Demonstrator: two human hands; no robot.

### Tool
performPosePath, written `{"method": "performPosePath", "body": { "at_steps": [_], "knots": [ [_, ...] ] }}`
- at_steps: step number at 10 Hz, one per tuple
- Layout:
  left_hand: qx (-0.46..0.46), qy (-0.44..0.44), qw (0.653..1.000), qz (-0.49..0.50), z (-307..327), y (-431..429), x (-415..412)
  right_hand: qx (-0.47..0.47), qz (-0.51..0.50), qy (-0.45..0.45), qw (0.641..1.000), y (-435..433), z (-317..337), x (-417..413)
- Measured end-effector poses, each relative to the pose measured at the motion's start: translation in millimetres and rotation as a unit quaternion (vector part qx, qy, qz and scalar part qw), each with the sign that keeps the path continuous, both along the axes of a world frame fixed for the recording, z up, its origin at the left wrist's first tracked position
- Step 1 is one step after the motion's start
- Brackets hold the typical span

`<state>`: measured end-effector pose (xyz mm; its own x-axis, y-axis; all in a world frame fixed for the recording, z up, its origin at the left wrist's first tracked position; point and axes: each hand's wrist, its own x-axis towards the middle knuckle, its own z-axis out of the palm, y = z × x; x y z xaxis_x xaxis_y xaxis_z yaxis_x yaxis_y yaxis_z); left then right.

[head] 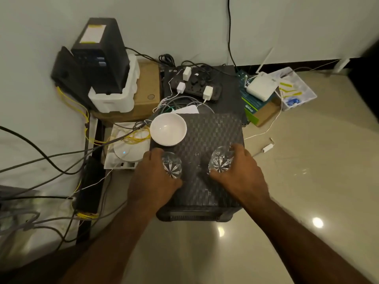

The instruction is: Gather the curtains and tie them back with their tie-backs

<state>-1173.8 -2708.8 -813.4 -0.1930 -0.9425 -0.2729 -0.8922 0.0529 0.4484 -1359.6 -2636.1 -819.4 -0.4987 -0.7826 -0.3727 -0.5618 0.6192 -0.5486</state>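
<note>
A cut-glass tumbler is clamped in the left grip, and a second tumbler is clamped in the right grip. Both are held over the dark woven stool, just beside a white bowl. Curtains and tie-backs cannot be located in view. A power strip lies behind.

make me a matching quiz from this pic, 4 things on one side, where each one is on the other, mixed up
Things:
1. white bowl
2. left cut glass
3. right cut glass
4. power strip

Places:
A. in the right hand
B. far side, by the wall, with white plugs in it
C. far left corner of the woven stool
D. in the left hand

Pairs: 1-C, 2-D, 3-A, 4-B
</note>
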Motion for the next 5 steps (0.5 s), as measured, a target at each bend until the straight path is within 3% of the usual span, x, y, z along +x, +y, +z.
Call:
{"method": "performPosePath", "body": {
  "at_steps": [5],
  "knots": [
    [0.011, -0.031, 0.999, -0.026, -3.4, 1.0, 1.5, 0.046, 0.035, 0.038, 0.998, -0.1, -0.9, 3.6]
  ]
}}
